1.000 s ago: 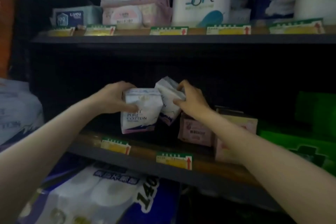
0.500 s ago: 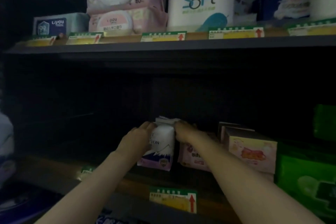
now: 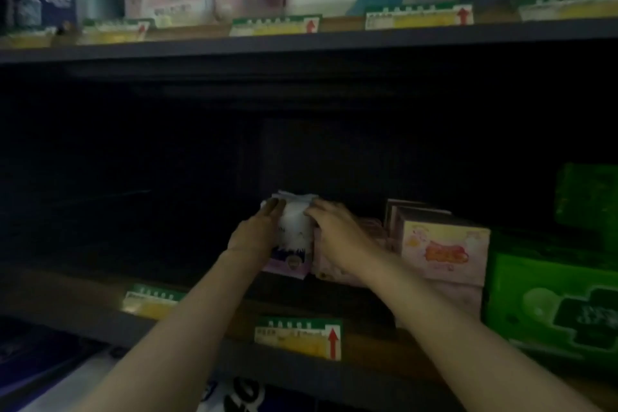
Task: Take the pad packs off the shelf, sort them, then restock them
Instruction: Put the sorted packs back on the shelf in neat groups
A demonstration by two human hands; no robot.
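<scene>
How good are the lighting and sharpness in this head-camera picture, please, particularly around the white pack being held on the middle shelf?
Head view: dim overall, with the middle bay behind the white pad pack almost black; the left hand and right hand are lit but soft, and the pack's print is blurred unreadable; the upper shelf bows slightly from the wide lens; no glare shows.
</scene>
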